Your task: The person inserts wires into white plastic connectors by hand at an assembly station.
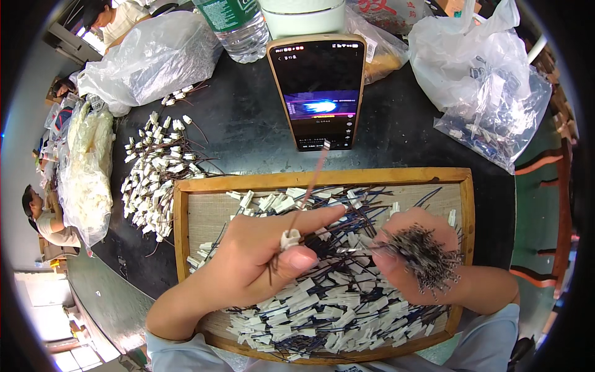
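Note:
My left hand (257,254) pinches a small white connector (289,238) with thin wires; one wire (315,177) sticks up toward the phone. My right hand (412,248) grips a thick bundle of thin dark wire pieces (427,257), their ends fanned out to the right. Both hands hover over a wooden tray (181,217) heaped with white connectors on dark blue wires (338,301).
A phone (319,87) with a lit screen leans behind the tray. A pile of finished connectors (155,177) lies left of the tray on the dark round table (248,124). Plastic bags (152,59) (489,93) and a water bottle (238,25) stand at the back. Other people sit at the left.

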Available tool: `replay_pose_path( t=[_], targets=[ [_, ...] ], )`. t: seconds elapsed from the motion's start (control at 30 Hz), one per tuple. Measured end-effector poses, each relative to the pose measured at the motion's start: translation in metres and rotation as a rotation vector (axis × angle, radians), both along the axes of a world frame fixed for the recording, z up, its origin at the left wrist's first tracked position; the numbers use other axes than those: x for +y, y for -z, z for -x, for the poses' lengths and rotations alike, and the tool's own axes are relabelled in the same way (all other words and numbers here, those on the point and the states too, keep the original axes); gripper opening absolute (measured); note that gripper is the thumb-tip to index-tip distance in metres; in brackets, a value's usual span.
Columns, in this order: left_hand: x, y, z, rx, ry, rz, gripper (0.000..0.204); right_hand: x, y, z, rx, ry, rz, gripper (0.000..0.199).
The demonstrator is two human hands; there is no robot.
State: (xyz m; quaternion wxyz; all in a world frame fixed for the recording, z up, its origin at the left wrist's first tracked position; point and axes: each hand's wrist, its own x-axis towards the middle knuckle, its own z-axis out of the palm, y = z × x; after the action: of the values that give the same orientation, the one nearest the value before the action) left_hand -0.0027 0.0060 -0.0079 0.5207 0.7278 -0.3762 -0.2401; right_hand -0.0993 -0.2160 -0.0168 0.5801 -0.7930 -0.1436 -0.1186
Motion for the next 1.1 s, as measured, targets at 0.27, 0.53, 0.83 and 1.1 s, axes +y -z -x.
replay_pose_path(
  t=[0.27, 0.53, 0.83, 1.1],
  targets=[
    [-0.007, 0.003, -0.004, -0.474, 0.111, -0.063, 0.057, 0.001, 0.006, -0.003, 0.103, -0.102, -0.125, 0.025],
    [-0.007, -0.006, -0.001, -0.645, 0.158, -0.228, 0.058, -0.001, 0.008, 0.0, 0.148, -0.127, -0.156, 0.028],
    [-0.01, -0.004, 0.012, -0.909, 0.15, -0.355, 0.062, 0.001, 0.001, -0.004, 0.166, -0.227, -0.083, 0.035],
    [-0.011, -0.008, 0.014, -0.946, 0.172, -0.394, 0.056, 0.002, 0.001, -0.005, 0.196, -0.24, -0.027, 0.033]
  ],
)
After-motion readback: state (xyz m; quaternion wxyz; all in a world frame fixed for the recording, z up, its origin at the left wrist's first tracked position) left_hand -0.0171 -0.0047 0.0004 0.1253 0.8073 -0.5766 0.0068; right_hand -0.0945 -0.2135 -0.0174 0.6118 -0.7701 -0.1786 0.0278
